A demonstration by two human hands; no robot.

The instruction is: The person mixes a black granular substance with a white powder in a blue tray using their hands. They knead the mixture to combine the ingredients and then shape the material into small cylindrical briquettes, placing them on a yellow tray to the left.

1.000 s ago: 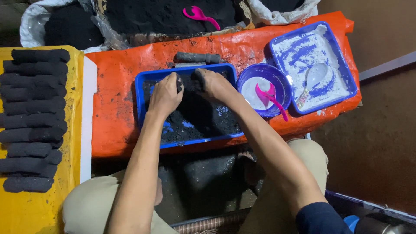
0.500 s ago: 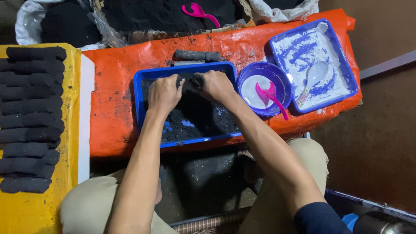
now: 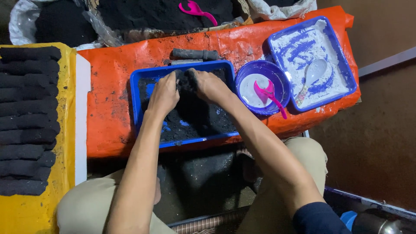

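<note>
Both sets of fingers curl inward around one clump of black mixture, the left hand pressing from one side and the right hand from the other, so the lump sits squeezed between them at the far end of the blue tray. More of the dark, crumbly stuff lies loose on the tray floor beneath the wrists. Just beyond the tray's far rim a finished black roll lies on the orange sheet. To the right stand a purple bowl with a pink scoop, then a white-dusted blue tray holding a spoon. Far left, rows of black rolls lie stacked on yellow sheeting.
</note>
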